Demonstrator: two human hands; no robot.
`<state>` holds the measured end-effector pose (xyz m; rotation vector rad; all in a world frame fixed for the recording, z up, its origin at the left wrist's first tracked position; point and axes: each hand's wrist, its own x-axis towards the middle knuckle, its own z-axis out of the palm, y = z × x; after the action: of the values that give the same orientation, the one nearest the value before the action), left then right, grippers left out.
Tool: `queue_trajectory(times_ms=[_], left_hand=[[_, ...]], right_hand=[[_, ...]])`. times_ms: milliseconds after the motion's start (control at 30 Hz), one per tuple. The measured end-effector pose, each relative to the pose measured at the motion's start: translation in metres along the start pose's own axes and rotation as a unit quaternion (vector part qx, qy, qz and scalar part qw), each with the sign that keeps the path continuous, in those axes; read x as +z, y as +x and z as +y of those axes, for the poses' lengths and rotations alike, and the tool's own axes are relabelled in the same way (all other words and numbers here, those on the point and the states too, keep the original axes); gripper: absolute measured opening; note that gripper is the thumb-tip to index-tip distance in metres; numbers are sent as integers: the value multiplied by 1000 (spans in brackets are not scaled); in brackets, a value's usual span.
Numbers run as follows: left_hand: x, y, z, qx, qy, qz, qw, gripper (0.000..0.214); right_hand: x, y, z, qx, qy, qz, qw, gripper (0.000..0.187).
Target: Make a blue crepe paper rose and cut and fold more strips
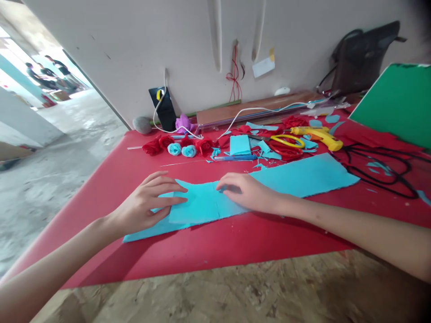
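A long strip of light-blue crepe paper lies slanting across the red tabletop. A smaller rectangular layer of the same blue paper overlaps its left part. My left hand rests on the left end of this layer, its fingers stretched out and apart. Over the middle of the strip, my right hand has curled fingers, thumb and fingertips close together at the paper near a crease. The exact contact under those fingertips is hard to see.
Behind the strip lie red roses, blue paper roses, a blue pen, yellow-handled scissors and paper scraps. A yellow glue gun has a black cord looping at right. A green board leans at the back right.
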<state>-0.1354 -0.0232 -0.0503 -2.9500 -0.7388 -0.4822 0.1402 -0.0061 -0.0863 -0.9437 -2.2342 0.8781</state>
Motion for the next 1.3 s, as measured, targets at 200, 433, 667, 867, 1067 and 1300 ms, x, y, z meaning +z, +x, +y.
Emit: queue_trajectory(times_ms=[200, 433, 667, 867, 1067, 1300], left_hand=[[9, -23, -5, -67, -33, -13, 997, 40], [28, -28, 11, -144, -42, 6, 989, 33], [23, -31, 7, -144, -65, -100, 982, 56], [14, -35, 10, -190, -73, -111, 973, 63], [26, -34, 15, -205, -6, -123, 971, 67], [17, -33, 13, -193, 52, -35, 979, 56]], right_hand=[[5, -5, 3, -58, -49, -5, 997, 22], [5, -7, 3, -73, -76, -17, 994, 24], [6, -11, 3, -86, -90, -16, 992, 26], [5, -10, 1, -78, -87, -23, 993, 27], [6, -11, 1, -78, -88, -22, 993, 28], [6, -12, 0, -69, -96, -30, 993, 28]])
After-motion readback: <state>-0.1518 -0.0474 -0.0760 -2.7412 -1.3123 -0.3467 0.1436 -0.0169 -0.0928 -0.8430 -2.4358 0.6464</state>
